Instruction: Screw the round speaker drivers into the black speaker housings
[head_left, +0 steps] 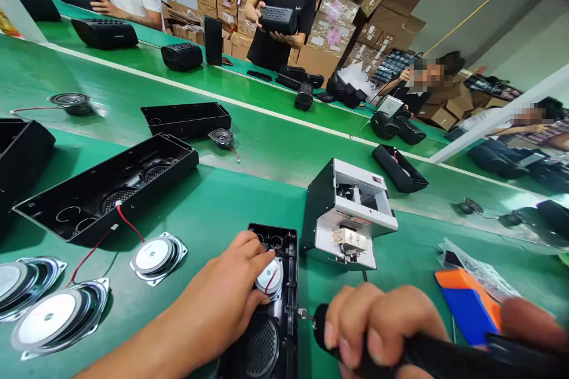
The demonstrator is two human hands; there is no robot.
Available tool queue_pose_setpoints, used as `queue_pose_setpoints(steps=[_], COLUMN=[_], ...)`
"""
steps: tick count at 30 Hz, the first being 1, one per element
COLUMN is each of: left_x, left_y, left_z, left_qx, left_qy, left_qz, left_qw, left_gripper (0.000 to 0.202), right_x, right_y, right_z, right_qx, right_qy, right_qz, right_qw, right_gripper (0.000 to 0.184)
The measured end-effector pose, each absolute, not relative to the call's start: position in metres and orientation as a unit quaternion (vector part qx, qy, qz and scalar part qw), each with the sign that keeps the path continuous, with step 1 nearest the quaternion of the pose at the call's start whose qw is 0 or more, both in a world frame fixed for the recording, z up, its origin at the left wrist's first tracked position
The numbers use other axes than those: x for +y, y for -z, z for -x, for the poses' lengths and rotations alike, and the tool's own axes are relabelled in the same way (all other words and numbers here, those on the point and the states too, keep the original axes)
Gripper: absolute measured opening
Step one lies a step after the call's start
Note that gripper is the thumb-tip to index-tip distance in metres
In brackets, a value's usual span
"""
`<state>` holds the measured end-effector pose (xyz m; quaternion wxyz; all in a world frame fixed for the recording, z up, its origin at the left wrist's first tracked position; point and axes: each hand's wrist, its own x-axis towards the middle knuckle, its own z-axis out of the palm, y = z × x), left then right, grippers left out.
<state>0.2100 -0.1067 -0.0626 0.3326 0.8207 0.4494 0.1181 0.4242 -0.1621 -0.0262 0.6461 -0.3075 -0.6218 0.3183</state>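
Observation:
A black speaker housing (284, 284) lies open on the green bench in front of me. My left hand (226, 299) rests on it, fingers closed around a small round speaker driver (269, 277) seated in the housing. My right hand (377, 323) is wrapped round the black handle of an electric screwdriver (440, 358). Its bit tip (304, 313) touches the right edge of the housing, just beside the driver.
A grey screw feeder box (349, 213) stands behind the housing. Loose speaker drivers (157, 256) with red wires lie at the left beside a larger open black housing (111, 189). An orange-and-blue object (466, 305) sits right. Other people work across the green conveyor (275, 142).

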Motion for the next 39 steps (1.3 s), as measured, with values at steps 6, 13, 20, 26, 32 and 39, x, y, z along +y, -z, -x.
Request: queue_pose_setpoints(steps=[6, 13, 20, 26, 32, 39], left_x=[-0.107, -0.106, -0.106, -0.107, -0.11, -0.111], left_y=[0.062, 0.055, 0.046, 0.04, 0.038, 0.042], left_z=[-0.209, -0.211, -0.215, -0.219, -0.222, -0.215], left_qx=[0.439, 0.441, 0.455, 0.458, 0.466, 0.434], left_qy=[-0.12, -0.109, -0.076, -0.059, -0.06, -0.134], left_qz=[-0.827, -0.826, -0.824, -0.823, -0.825, -0.843], left_qw=[0.331, 0.335, 0.331, 0.33, 0.314, 0.287], left_gripper=[0.045, 0.047, 0.048, 0.053, 0.044, 0.035], right_x=[-0.152, -0.15, -0.152, -0.152, -0.154, -0.148], right_y=[0.05, 0.053, 0.074, 0.077, 0.09, 0.109], right_z=[-0.383, -0.37, -0.374, -0.381, -0.39, -0.406], right_qx=[-0.543, -0.523, -0.555, -0.562, -0.56, -0.598], right_qy=[-0.217, -0.217, -0.218, -0.243, -0.254, -0.319], right_qz=[0.335, 0.32, 0.283, 0.277, 0.306, 0.317], right_qw=[0.739, 0.76, 0.751, 0.74, 0.726, 0.663], right_gripper=[0.02, 0.043, 0.05, 0.046, 0.045, 0.03])
